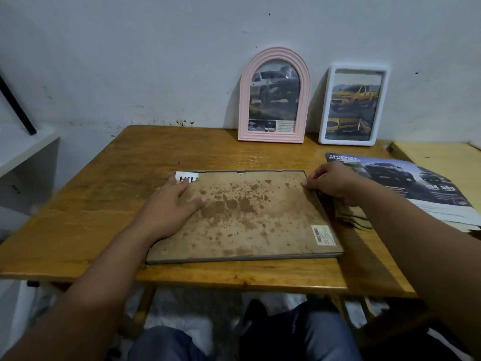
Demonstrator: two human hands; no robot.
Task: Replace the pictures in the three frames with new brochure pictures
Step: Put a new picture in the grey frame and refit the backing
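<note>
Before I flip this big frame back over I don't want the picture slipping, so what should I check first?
1. Backing board lies flat inside the large frame: ok.
2. Paper sticks out at the far left corner: not ok.
3. Left hand presses the board: ok.
4. Right hand fingers at the far right corner: ok.
5. Retaining tabs closed: cannot tell.
6. Pink frame and white frame stand apart: ok.

The single head view looks forward and down from close above. The table (104, 204) spreads beyond the fingers (182, 188) toward the wall (156, 61).
</note>
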